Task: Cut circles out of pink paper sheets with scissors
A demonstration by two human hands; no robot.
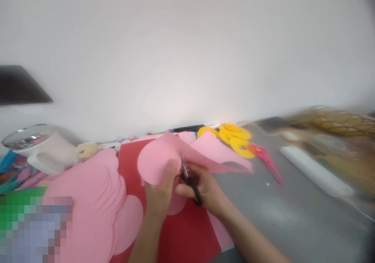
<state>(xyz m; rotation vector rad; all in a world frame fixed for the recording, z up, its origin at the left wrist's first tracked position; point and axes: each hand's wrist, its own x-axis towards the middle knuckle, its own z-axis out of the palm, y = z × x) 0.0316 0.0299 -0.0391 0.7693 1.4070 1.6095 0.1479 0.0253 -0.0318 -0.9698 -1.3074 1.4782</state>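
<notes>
In my right hand [205,188] is a pair of black-handled scissors [191,183], its blades against the edge of a pink paper sheet [202,153]. My left hand [164,181] pinches the round part of that sheet, a pink circle [156,159], with the thumb on top. The offcut of the sheet curls away to the right of the blades. Beneath both hands lies red paper [187,235], with another pink disc partly hidden under my hands. A spread pile of pink paper circles [84,200] lies to the left.
Yellow paper rings [234,134] and pink-handled scissors [268,161] lie right of the paper. Farther right are a white power strip [316,171] and a blurred wire basket [345,122]. A white jug-like container [49,151] stands at the left, near the wall.
</notes>
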